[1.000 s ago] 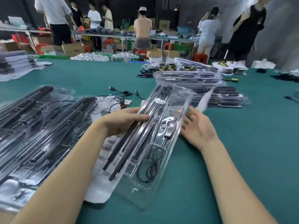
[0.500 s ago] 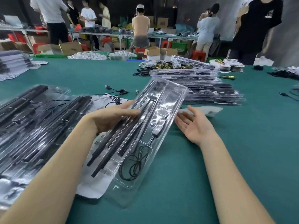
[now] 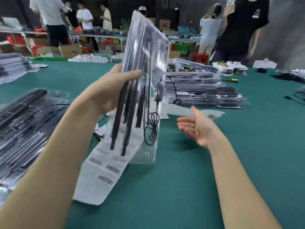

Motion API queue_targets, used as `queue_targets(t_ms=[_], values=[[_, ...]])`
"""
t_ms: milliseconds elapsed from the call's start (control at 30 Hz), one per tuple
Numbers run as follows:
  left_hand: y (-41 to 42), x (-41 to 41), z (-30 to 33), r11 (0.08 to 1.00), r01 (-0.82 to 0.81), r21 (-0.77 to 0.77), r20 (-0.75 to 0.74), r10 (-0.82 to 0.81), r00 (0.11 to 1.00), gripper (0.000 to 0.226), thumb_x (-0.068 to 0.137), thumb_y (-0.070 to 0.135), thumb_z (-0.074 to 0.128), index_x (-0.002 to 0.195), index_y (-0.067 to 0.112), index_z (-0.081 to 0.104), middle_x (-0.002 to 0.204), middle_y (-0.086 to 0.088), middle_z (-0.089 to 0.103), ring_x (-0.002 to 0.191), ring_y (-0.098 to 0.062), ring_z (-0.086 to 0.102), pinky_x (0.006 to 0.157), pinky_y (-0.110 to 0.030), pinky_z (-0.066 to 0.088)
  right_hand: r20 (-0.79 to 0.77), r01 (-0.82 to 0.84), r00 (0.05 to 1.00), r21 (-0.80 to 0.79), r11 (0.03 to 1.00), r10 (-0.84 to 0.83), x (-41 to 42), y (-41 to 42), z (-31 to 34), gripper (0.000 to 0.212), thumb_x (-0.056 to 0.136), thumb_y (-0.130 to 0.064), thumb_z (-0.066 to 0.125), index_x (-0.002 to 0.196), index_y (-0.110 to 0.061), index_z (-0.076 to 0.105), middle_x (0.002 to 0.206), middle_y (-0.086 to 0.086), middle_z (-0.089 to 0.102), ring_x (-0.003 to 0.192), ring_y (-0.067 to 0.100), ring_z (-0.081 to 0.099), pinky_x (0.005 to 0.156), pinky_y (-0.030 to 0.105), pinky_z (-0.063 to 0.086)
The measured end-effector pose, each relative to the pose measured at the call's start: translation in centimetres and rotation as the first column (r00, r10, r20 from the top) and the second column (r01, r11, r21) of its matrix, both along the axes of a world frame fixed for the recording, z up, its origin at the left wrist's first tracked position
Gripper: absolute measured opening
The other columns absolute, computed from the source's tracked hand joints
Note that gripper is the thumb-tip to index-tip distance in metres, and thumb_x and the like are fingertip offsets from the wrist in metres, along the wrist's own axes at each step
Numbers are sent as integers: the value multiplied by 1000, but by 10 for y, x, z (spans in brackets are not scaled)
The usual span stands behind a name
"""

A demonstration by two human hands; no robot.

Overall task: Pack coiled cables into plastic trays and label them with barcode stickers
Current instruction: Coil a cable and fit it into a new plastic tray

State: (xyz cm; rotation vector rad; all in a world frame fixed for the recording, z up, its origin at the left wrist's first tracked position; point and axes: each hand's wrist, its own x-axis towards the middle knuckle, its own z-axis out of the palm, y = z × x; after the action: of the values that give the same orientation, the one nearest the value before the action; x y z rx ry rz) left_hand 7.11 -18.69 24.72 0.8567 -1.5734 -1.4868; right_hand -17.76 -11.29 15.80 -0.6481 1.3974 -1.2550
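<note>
My left hand (image 3: 109, 90) grips a clear plastic tray (image 3: 146, 52) by its left edge and holds it nearly upright above the green table (image 3: 181, 187). Black rods and a coiled black cable (image 3: 151, 128) sit inside the tray. Its lower end hangs over a white sheet of barcode stickers (image 3: 105, 172) lying on the table. To the right of the tray, my right hand (image 3: 196, 128) hovers palm up with straight fingers, holding nothing.
More filled trays (image 3: 24, 123) lie overlapped at the left. A tall stack of packed trays (image 3: 203, 90) stands behind my right hand. Loose cables (image 3: 295, 96) lie at the far right. Several people stand at tables and boxes (image 3: 71, 50) beyond the far edge.
My left hand has lifted the tray from lying flat on the table to nearly upright. My right hand has let go of its right edge and moved away to the right.
</note>
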Motion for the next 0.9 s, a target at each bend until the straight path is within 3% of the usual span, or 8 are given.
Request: queue_targets(t_ms=[100, 167, 233, 367, 533, 633, 767, 900], values=[[5, -22, 2, 991, -126, 51, 64, 122, 990, 69, 93, 38, 66, 150, 18, 31, 143, -9, 52, 125, -27, 56, 101, -51, 48, -261, -198, 950, -91, 976, 169, 13, 5, 24, 37, 100, -42, 56, 105, -7, 62, 76, 7, 75, 64, 18, 74, 48, 21, 54], [7, -32, 0, 982, -148, 121, 32, 145, 989, 63, 96, 40, 60, 148, 13, 36, 142, -8, 53, 121, -24, 59, 95, -45, 51, -489, -321, 849, -173, 931, 201, 20, 8, 41, 15, 98, -24, 63, 109, -14, 59, 90, 8, 71, 69, 16, 72, 58, 26, 59], [6, -36, -3, 968, -136, 210, -31, 146, 989, 53, 100, 39, 53, 143, 10, 47, 141, -12, 55, 122, -29, 59, 94, -47, 53, -664, -443, 716, -189, 877, 219, 22, 15, 53, 32, 94, -17, 66, 120, -32, 58, 115, 4, 64, 90, 14, 71, 77, 35, 62], [10, -38, -12, 888, -129, 441, -271, 268, 925, 34, 104, 34, 43, 108, 4, 60, 102, -15, 68, 87, -32, 69, 63, -43, 60, -688, -701, 552, -77, 709, 471, 30, 31, 66, 67, 74, -54, 78, 132, -64, 45, 150, -27, 39, 136, -4, 40, 111, 30, 36], [5, -35, -12, 838, -115, 533, -385, 361, 849, 39, 107, 29, 34, 115, -1, 58, 123, -18, 63, 104, -33, 66, 58, -43, 58, -786, -768, 378, 29, 640, 490, 26, 31, 73, 106, 53, -60, 89, 139, -70, 28, 154, -41, 21, 135, -24, 21, 103, 6, 20], [3, -34, -10, 816, -88, 571, -474, 415, 776, 35, 106, 28, 38, 97, 0, 58, 111, -19, 64, 98, -33, 66, 67, -47, 61, -870, -729, 296, 60, 682, 394, 20, 30, 74, 97, 61, -55, 89, 137, -72, 31, 155, -38, 20, 132, -23, 26, 97, 4, 20], [2, -32, -17, 858, -81, 508, -581, 411, 702, 35, 101, 41, 49, 115, 10, 55, 116, -16, 56, 109, -31, 61, 91, -49, 57, -679, -444, 734, -480, 757, 0, 23, 20, 60, 27, 98, -32, 64, 124, -41, 64, 105, -32, 69, 97, -13, 63, 79, 17, 55], [2, -35, -44, 956, -294, -15, -60, 293, 954, 17, 100, 27, 52, 101, 12, 61, 99, -2, 66, 101, -23, 66, 83, -34, 58, -353, -6, 899, -602, 798, -259, 5, 9, 43, 30, 102, -36, 55, 129, -25, 64, 121, -21, 63, 117, 8, 63, 83, 49, 60]])
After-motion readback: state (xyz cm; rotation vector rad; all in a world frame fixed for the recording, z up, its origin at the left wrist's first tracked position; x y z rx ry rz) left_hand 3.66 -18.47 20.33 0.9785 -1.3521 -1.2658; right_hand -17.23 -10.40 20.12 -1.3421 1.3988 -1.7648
